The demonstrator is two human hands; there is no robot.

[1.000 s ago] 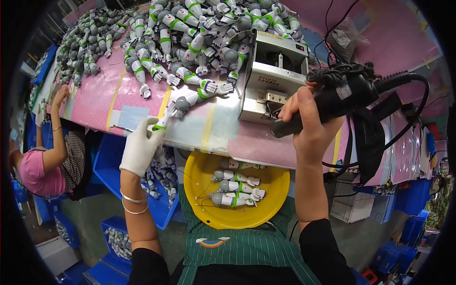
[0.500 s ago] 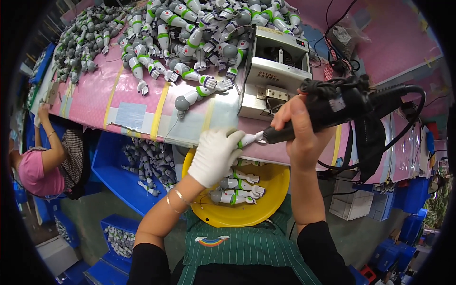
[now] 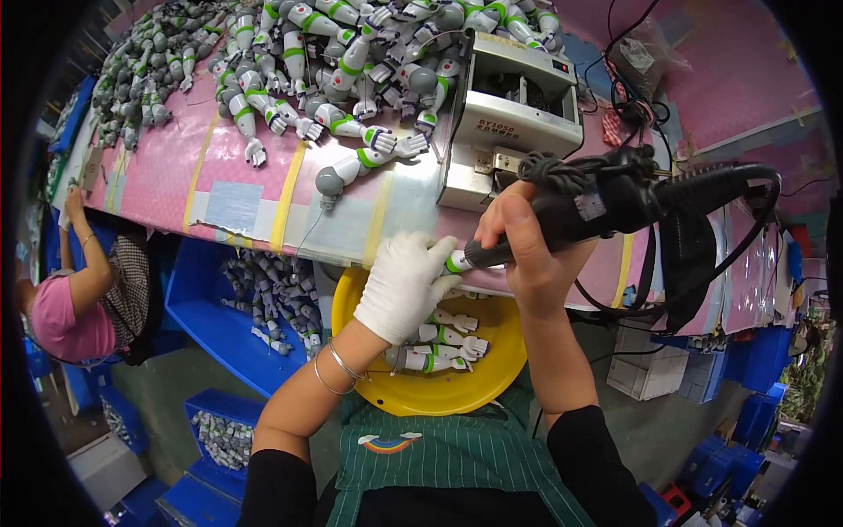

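My left hand [image 3: 406, 285], in a white glove, is closed around a white and green toy arm [image 3: 456, 262], most of it hidden by the fingers. In my bare right hand [image 3: 527, 255] is a black electric screwdriver [image 3: 580, 211] with a cord wound on top. The screwdriver's tip meets the toy arm near the table's front edge. Below my hands, on my lap, is a yellow basin [image 3: 496, 378] with several toy arms [image 3: 435, 358] in it. Another grey-jointed toy arm [image 3: 364, 165] lies alone on the table.
Heaped toy arms [image 3: 342, 70] cover the back of the pink table [image 3: 167, 193]. A metal machine [image 3: 514, 127] stands behind the screwdriver, with cables to its right. At left are a blue bin [image 3: 193, 303] of parts and a person in pink [image 3: 75, 312].
The screwdriver has shifted slightly left and its tip now sits against the toy arm, covering the part that stuck out before. My left hand has moved a little.
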